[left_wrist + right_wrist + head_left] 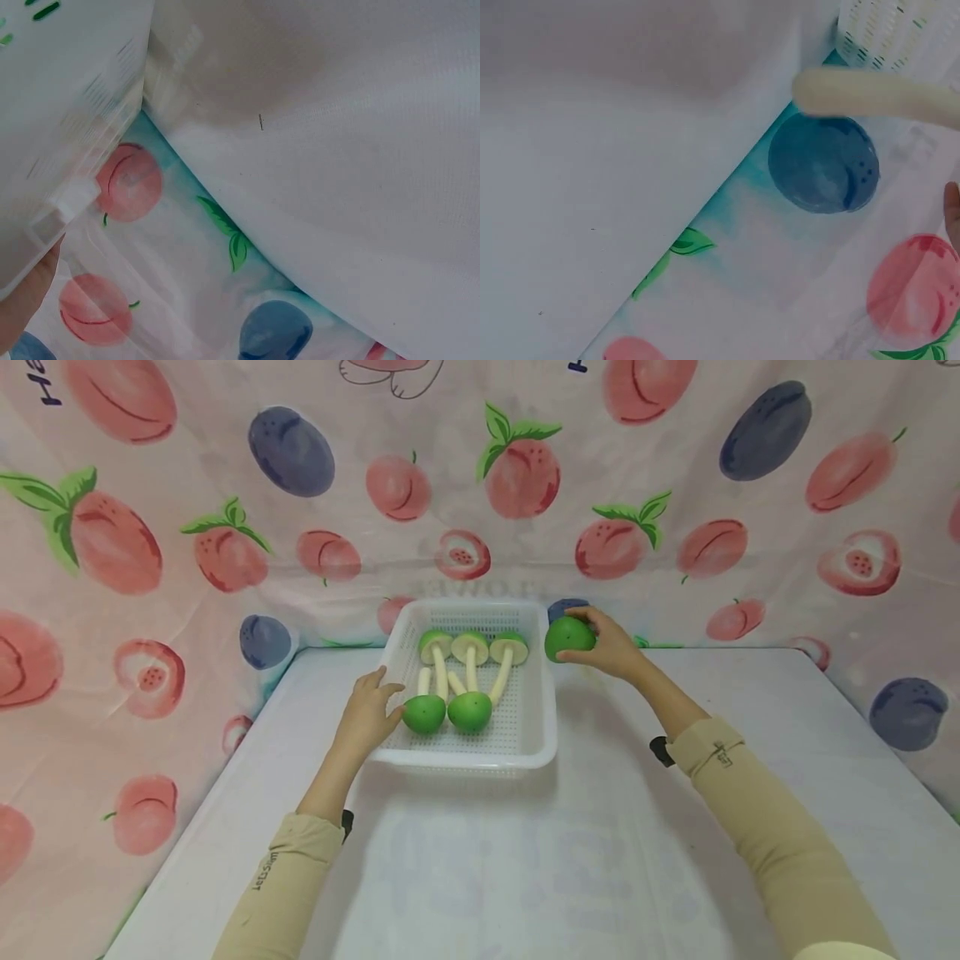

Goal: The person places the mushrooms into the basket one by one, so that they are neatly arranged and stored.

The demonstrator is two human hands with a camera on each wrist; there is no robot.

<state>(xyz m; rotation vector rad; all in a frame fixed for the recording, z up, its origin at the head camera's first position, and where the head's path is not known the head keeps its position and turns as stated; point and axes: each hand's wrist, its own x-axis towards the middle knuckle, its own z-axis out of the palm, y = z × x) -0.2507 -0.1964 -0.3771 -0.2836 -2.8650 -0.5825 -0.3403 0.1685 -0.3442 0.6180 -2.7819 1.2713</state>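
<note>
A white plastic basket (546,710) holds several toy mushrooms with green caps and pale stems. Three of them lie in a back row, such as the middle mushroom (470,648); two more, including the front left mushroom (424,715), have their caps toward me. My left hand (363,714) rests at the basket's left rim, fingers spread, thumb beside the front left cap. Just beyond the right rim, my right hand (611,645) grips another green-capped mushroom (567,639) by its cap, in the air. Its pale stem (870,94) shows in the right wrist view.
The basket stands on a white-covered table (480,860) near its back edge. Behind hangs a pink cloth (465,468) printed with peaches and plums, reaching down past the table's left and right edges.
</note>
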